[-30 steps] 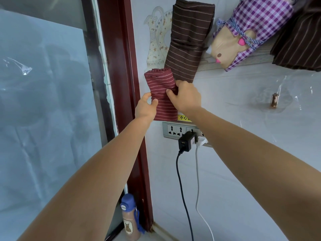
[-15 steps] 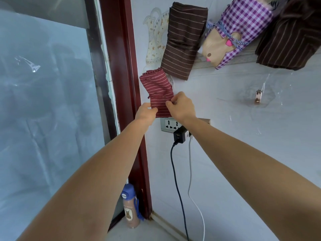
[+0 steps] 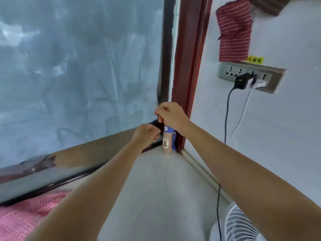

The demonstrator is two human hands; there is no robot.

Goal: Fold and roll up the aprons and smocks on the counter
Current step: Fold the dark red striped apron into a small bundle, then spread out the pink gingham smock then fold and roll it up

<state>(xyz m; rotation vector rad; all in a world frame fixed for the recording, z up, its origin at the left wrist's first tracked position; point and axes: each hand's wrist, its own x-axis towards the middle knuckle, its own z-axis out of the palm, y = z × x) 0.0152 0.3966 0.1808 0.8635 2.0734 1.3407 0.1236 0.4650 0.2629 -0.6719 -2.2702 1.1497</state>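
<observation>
Left hand (image 3: 145, 134) and right hand (image 3: 171, 117) show curled fingers, seemingly empty. The striped roll (image 3: 234, 32) hangs at one o'clock. A capped bottle (image 3: 167, 143) stands behind them, contents unclear.

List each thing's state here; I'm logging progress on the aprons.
red striped apron: rolled, hung up.
pink striped cloth: lying loose, not rolled.
bottle: upright, lid on.
black charger: plugged in.
white charger: plugged in.
left hand: fingers curled, holding nothing.
right hand: fingers curled, holding nothing.
</observation>
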